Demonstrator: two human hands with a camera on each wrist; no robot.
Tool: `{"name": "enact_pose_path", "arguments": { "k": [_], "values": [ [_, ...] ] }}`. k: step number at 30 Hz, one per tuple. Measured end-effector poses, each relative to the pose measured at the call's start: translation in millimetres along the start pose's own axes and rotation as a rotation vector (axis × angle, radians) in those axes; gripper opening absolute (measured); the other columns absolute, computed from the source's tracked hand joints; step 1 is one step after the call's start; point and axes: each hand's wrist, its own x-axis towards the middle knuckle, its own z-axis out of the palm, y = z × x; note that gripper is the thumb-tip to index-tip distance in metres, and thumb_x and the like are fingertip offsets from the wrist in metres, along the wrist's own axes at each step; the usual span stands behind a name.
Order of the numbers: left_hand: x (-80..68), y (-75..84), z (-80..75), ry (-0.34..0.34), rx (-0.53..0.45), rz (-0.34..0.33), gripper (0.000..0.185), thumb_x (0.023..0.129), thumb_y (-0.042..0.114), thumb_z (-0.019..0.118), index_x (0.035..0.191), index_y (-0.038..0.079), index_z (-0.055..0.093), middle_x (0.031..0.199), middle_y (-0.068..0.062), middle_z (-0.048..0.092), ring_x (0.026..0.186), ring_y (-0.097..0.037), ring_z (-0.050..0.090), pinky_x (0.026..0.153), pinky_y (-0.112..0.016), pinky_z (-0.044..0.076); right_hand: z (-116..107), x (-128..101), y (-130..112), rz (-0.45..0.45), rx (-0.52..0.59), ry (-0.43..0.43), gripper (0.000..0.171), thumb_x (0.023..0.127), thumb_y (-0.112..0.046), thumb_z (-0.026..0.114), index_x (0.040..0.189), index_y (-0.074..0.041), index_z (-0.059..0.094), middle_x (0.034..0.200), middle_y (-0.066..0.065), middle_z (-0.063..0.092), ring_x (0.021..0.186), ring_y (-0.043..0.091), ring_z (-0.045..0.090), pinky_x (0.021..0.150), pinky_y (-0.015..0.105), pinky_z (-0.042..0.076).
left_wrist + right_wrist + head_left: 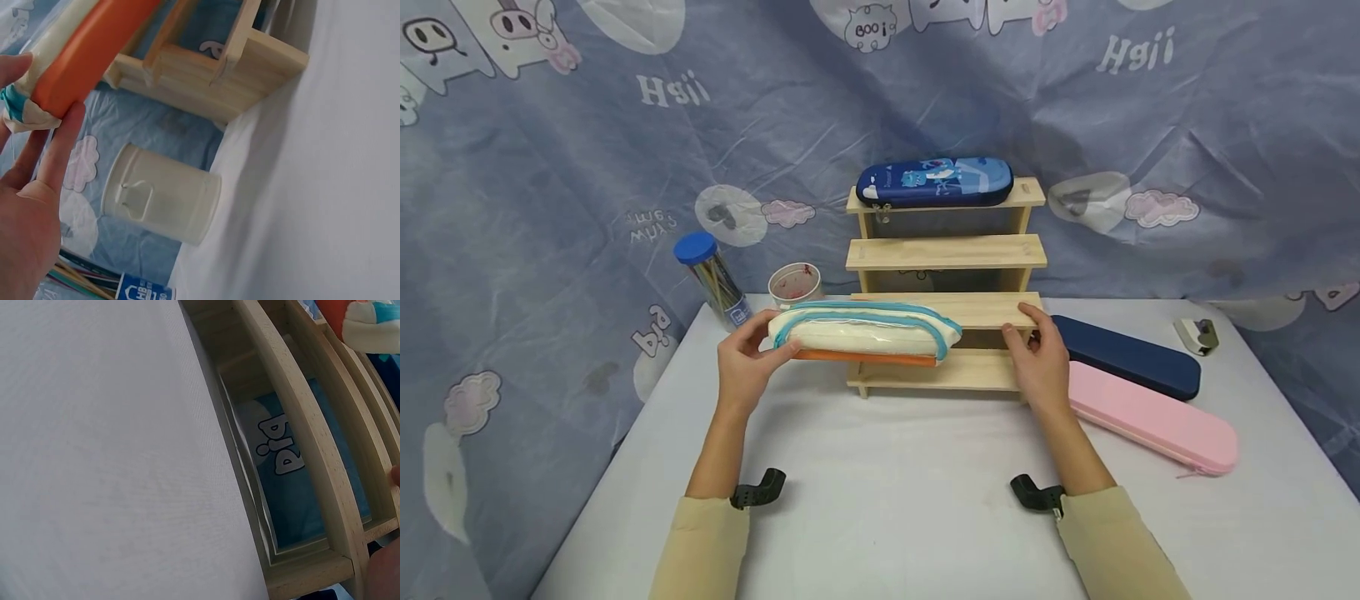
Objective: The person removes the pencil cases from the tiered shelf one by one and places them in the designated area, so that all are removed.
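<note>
My left hand [747, 360] grips one end of a white pencil case [865, 335] with teal zipper trim and an orange underside [87, 50], thumb on the near side and fingers beneath. The case is held level in front of the lower tiers of a stepped wooden shelf [947, 253]. At the shelf's right end, my right hand [1043, 362] holds the edge of a lower tier between thumb and fingers. A dark blue pencil case with cartoon print [936, 182] lies on the top tier.
Right of the shelf lie a navy case [1127, 357] and a pink case [1153, 417], with a small white-and-dark object [1197, 336] beyond. Left of it stand a white cup [795, 283] and a blue-lidded tube of pencils [715, 279]. A patterned curtain [775, 108] hangs behind the white table [887, 500].
</note>
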Motion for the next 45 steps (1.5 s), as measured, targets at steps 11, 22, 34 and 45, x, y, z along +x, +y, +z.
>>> {"name": "enact_pose_path", "arguments": {
  "k": [11,22,34,45],
  "values": [
    [-9.3,-29.4,-28.6,0.039,0.008,-0.048,0.049,0.073,-0.004,0.081,0.119,-0.001,0.064,0.115,-0.017,0.060,0.100,-0.027,0.056,0.072,-0.032,0.057,-1,-1,1,-0.014,-0.010,0.005,0.049,0.093,-0.048,0.057,0.138,-0.029,0.051,0.100,0.006,0.048,0.082,0.019,0.040,0.069,0.035,0.031],
    [-16.2,-39.1,-47.1,0.043,-0.024,-0.037,0.042,0.072,-0.012,0.078,0.111,-0.009,0.062,0.112,-0.019,0.061,0.104,-0.029,0.056,0.075,-0.029,0.057,-2,-4,6,0.006,-0.012,0.000,0.049,0.094,-0.048,0.055,0.139,-0.030,0.050,0.109,0.006,0.051,0.086,0.018,0.041,0.073,0.035,0.033],
    [-25.1,-43.0,-74.3,0.090,-0.093,-0.085,0.045,0.070,-0.017,0.076,0.112,-0.014,0.059,0.112,-0.020,0.060,0.104,-0.030,0.054,0.077,-0.025,0.054,2,1,5,-0.014,0.007,-0.006,0.049,0.092,-0.051,0.056,0.138,-0.033,0.050,0.114,0.003,0.052,0.088,0.018,0.042,0.076,0.034,0.034],
    [-33.5,-44.7,-93.4,0.176,-0.115,-0.114,0.048,0.068,-0.025,0.072,0.112,-0.017,0.055,0.108,-0.017,0.060,0.097,-0.026,0.057,0.075,-0.024,0.054,1,2,4,-0.014,-0.006,0.002,0.048,0.093,-0.050,0.056,0.138,-0.034,0.051,0.109,0.004,0.052,0.085,0.018,0.042,0.073,0.034,0.033]
  ]
}}
